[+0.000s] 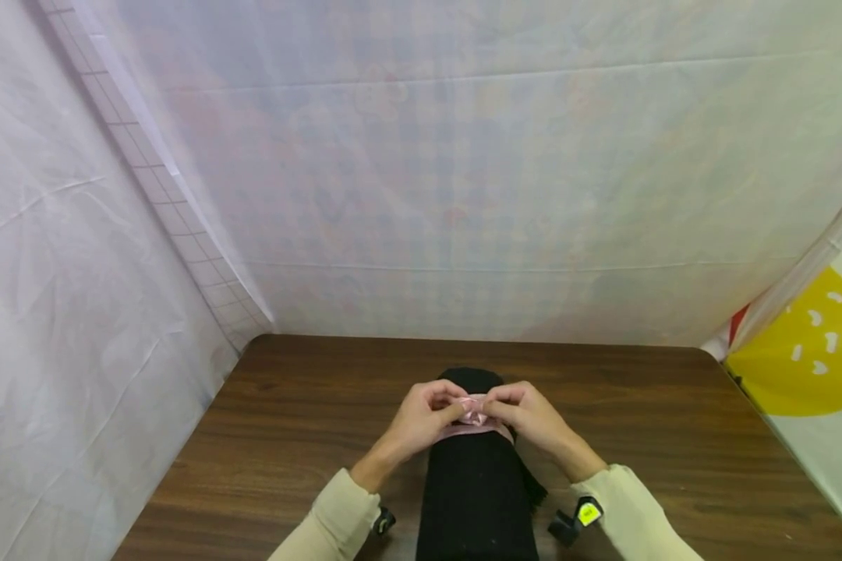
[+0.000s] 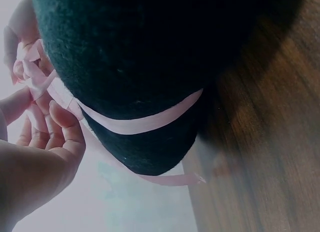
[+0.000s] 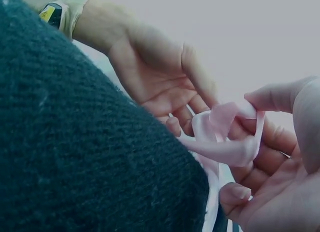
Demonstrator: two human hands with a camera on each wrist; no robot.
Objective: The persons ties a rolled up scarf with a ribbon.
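A black knitted scarf lies in a thick roll on the table, with fringe showing on its right. Around it, near the far end, runs a pink satin ribbon. My left hand pinches the ribbon from the left, thumb and fingers on its looped part. From the right, my right hand pinches the same looped part between thumb and fingers. In the right wrist view a ribbon loop stands between the two hands. A loose ribbon end hangs beyond the scarf in the left wrist view.
The brown wooden table extends on both sides of the roll. Pale patterned sheeting hangs behind it, with more white sheeting at left. A yellow printed shape shows beyond the right edge.
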